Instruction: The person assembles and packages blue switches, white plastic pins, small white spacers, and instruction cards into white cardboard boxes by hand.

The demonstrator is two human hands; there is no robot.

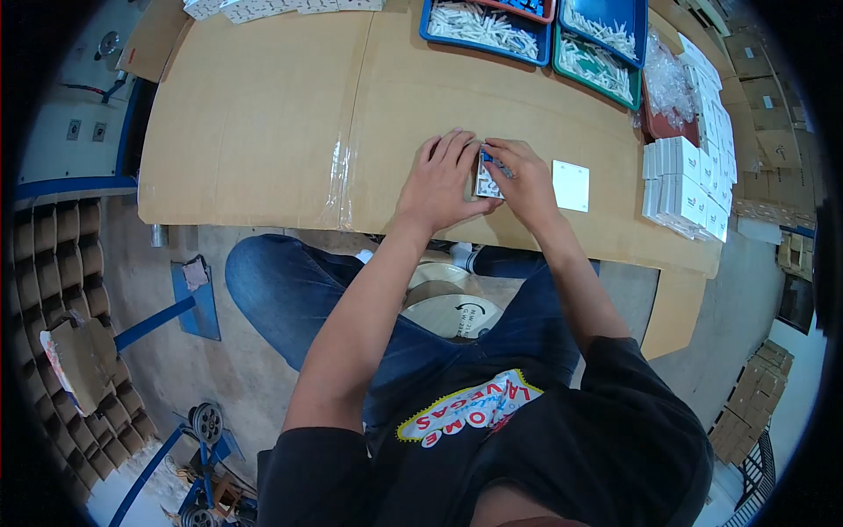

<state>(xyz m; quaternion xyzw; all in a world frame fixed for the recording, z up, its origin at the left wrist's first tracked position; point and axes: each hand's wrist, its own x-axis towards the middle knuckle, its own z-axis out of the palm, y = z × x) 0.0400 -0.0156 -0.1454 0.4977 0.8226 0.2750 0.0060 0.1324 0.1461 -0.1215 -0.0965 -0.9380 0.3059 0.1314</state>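
Left hand: the left hand (442, 180) is clamped on the small box (481, 188), fingers spread past its left side and far end, thumb along its near end.
Right hand: the right hand (520, 180) has its fingers drawn together over the box's open top and right side; whether they pinch anything cannot be told.
Small box: it lies between the hands on the cardboard-covered bench (263, 114), right of the middle and nearer the near edge. Blue and white show inside, partly hidden by fingers.
Grip and feel: it looks light and fairly stiff, with thin walls that would likely dent if squeezed. Opposite outer walls, held low, seem the best hold; the smooth surface may slide.
White square: a flat white square (571, 186) lies just right of the right hand.
Trays: by the far edge, a blue tray (483, 53) and a green tray (595, 89) hold slim white pieces, as does the second blue tray (602, 47) overlapping the green one. A red tray (527, 15) holds blue pieces.
Right edge: a dark red tray (684, 133) bears clear plastic (669, 83); white cartons (685, 186) stand stacked beside it.
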